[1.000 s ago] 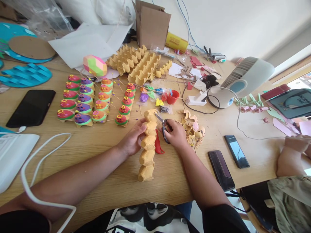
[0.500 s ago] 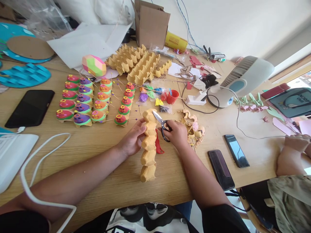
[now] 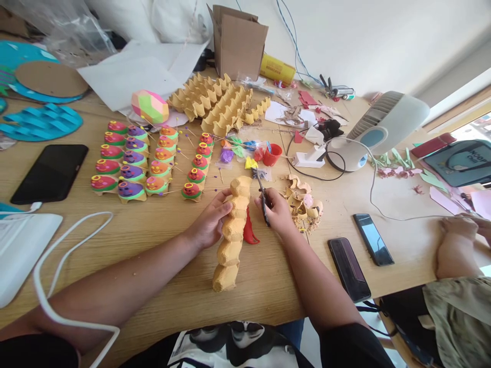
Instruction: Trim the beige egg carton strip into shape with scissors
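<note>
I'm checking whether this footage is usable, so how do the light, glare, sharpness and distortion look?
Head view: brightest at the right-hand window, partly washed out; head view: pale glare on the light-screened phone; head view: egg-carton strip and scissors fairly clear, print on the yellow roll soft; head view: fan leans, perhaps wide-angle stretch.

Left hand (image 3: 207,224) partly behind carton strip (image 3: 232,235), red item (image 3: 250,231) partly covered, white device (image 3: 28,255) cut off at left
</note>
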### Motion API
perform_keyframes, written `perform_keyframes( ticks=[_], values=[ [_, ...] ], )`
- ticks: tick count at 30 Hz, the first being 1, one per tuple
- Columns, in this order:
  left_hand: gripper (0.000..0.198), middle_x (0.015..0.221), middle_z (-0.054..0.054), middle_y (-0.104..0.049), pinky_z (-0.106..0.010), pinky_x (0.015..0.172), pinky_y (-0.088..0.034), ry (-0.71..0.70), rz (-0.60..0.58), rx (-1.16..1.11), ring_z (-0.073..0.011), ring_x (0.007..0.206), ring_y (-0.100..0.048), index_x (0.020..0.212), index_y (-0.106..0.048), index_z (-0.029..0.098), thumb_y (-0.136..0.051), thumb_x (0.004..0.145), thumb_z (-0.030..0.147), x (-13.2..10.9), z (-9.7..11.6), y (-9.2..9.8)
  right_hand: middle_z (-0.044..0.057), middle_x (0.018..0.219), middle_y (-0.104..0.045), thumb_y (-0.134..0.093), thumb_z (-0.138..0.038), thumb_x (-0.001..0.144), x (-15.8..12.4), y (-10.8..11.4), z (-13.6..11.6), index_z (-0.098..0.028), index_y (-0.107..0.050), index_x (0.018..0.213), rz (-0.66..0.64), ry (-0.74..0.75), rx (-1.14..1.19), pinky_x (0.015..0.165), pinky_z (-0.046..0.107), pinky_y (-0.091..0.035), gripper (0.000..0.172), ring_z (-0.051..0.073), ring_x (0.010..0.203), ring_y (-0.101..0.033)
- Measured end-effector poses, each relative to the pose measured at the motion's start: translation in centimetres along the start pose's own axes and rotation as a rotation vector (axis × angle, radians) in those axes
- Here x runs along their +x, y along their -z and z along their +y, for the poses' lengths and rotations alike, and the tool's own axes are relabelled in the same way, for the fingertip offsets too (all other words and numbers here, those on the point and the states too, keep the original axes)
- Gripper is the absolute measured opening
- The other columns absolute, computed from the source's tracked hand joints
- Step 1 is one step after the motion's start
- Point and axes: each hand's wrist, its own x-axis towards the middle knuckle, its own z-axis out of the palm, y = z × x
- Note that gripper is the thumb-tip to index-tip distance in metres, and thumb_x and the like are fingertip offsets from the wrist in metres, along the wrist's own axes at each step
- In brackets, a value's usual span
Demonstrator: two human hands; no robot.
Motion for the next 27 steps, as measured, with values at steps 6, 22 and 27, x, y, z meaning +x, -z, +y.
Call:
perform_keyframes(
  ticks=[6, 22, 27],
  values=[
    [0.037, 0.096, -0.001, -0.079, -0.027, 0.062, -0.053, 0.023, -0.012, -0.074, -0.0188, 0.073, -0.072, 0.113, -0.075, 0.031, -0.089, 0.079, 0.030, -0.01, 0.26, -0.03, -0.004, 0.067, -0.047, -0.064, -0.056, 0.088, 0.17, -0.20, 0.50, -0.024, -0.050, 0.076, -0.024, -0.015, 0.017, 0.061, 0.029, -0.031, 0.036, 0.015, 0.063, -0.043],
    [0.055, 0.093, 0.000, -0.076, -0.025, 0.059, -0.057, -0.004, -0.041, 0.012, -0.0149, 0.067, -0.070, 0.118, -0.071, 0.027, -0.096, 0.069, 0.033, -0.19, 0.12, -0.33, -0.001, 0.076, -0.058, -0.061, -0.058, 0.088, -0.02, 0.43, -0.47, -0.025, -0.053, 0.086, -0.131, -0.032, -0.100, 0.065, 0.029, -0.033, 0.035, 0.019, 0.071, -0.051],
    [0.054, 0.094, 0.000, -0.076, -0.025, 0.062, -0.058, 0.005, -0.050, 0.019, -0.0149, 0.069, -0.071, 0.118, -0.070, 0.028, -0.095, 0.071, 0.032, -0.29, 0.24, -0.46, -0.002, 0.072, -0.054, -0.061, -0.061, 0.088, 0.17, 0.46, -0.15, -0.024, -0.052, 0.081, -0.165, -0.003, -0.021, 0.064, 0.029, -0.033, 0.039, 0.017, 0.069, -0.048]
  ],
)
